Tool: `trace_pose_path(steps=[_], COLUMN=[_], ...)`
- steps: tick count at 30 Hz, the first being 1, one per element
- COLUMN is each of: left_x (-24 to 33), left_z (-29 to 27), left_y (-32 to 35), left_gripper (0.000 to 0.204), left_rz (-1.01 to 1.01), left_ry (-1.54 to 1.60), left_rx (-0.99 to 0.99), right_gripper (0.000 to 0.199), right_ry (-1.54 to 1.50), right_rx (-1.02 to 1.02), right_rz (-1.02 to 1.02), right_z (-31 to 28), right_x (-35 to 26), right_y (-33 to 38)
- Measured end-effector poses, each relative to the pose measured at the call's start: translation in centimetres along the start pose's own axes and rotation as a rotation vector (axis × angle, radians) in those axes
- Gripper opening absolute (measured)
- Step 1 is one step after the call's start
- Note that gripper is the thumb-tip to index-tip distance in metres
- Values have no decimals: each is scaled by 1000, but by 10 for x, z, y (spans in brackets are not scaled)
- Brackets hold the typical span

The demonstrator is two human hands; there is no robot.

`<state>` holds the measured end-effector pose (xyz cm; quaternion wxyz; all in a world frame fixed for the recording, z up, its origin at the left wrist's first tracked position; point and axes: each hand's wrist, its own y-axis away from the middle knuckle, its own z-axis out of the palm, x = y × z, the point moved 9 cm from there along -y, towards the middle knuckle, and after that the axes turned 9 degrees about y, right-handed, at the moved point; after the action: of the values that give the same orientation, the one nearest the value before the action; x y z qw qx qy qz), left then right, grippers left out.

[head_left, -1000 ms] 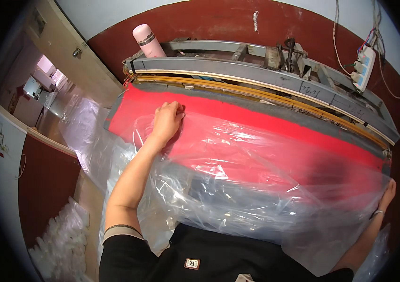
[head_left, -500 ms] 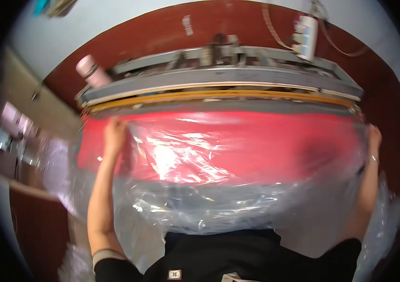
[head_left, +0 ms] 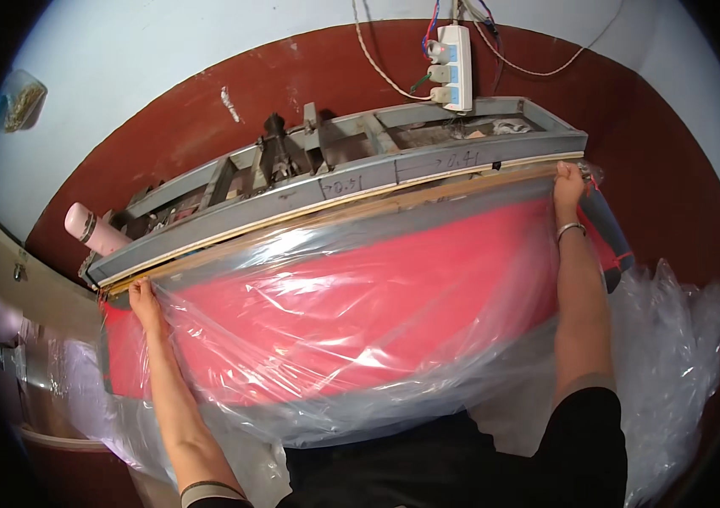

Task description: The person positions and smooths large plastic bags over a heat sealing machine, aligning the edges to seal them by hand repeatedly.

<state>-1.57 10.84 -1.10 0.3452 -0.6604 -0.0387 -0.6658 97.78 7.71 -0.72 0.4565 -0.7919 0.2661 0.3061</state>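
Note:
A wide sheet of clear plastic film (head_left: 292, 339) stretches over a red surface with grey edges, bunching in folds near my body. My left hand (head_left: 144, 300) pinches the film's far edge at the left end of a thin wooden-coloured strip (head_left: 377, 210). At the strip's right end, my right hand (head_left: 569, 184) is closed on the film too, fingers curled. The film lies taut between both hands and covers part of the strip. Behind the strip runs the grey metal frame (head_left: 292, 190) of a machine.
A pink bottle (head_left: 93, 229) leans at the frame's left end. Behind the frame, a white power strip (head_left: 455, 68) with plugs and cords hangs on the wall. More crumpled film (head_left: 665, 364) hangs at the right. A small container (head_left: 21, 102) is on the wall at upper left.
Both hands have moved forward with the film, up to the strip along the frame. The film now reaches over the red surface's far edge. My view has turned and tilted.

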Motion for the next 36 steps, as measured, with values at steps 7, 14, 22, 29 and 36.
trace_pose_path(steps=[7, 14, 22, 29, 36], left_x=[-10, -18, 4, 50, 124], left_z=[0, -20, -13, 15, 25], left_y=[-9, -15, -5, 28, 86], left_gripper=[11, 7, 6, 3, 6], left_rz=[22, -72, 4, -50, 128], left_ry=[32, 90, -16, -194, -100], left_rx=[-30, 104, 152, -243, -319], right_gripper=[20, 9, 8, 23, 20], right_ry=[-374, 173, -308, 5, 727], right_rx=[121, 284, 29, -361, 186], right_rz=[-11, -112, 351, -93, -418], right_z=[-1, -26, -17, -47, -144], right_x=[19, -11, -7, -49, -130], right_y=[-3, -1, 14, 27, 54])
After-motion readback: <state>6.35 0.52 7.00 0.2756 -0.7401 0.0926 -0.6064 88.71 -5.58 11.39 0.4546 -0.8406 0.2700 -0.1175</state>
